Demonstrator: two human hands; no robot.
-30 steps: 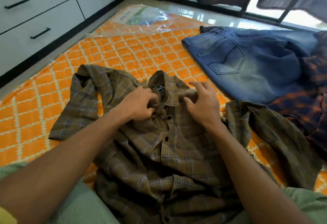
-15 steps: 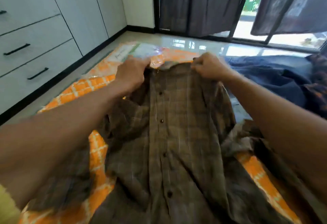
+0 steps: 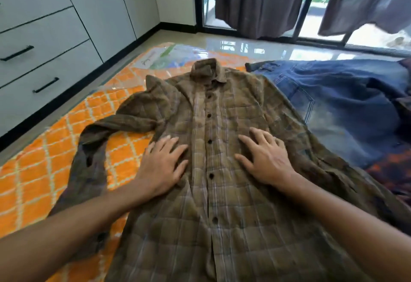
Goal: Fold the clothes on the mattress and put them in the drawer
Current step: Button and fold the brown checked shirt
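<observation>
Brown plaid shirt (image 3: pixel 222 192) lies spread flat, front up and buttoned, on the orange quilted mattress (image 3: pixel 29 183), collar pointing away from the person. Left hand (image 3: pixel 162 168) rests palm down on the shirt's chest left of the button placket, fingers straight and spread. Right hand (image 3: pixel 264 159) rests likewise to the right of the placket, fingers splayed; neither hand grips cloth. The hands are apart, the row of buttons between them. The shirt's left sleeve trails bent across the mattress. Blue jeans (image 3: pixel 347 108) lie beside the shirt's right shoulder, partly under it. Closed drawers (image 3: pixel 44 81) with black handles stand at far left.
</observation>
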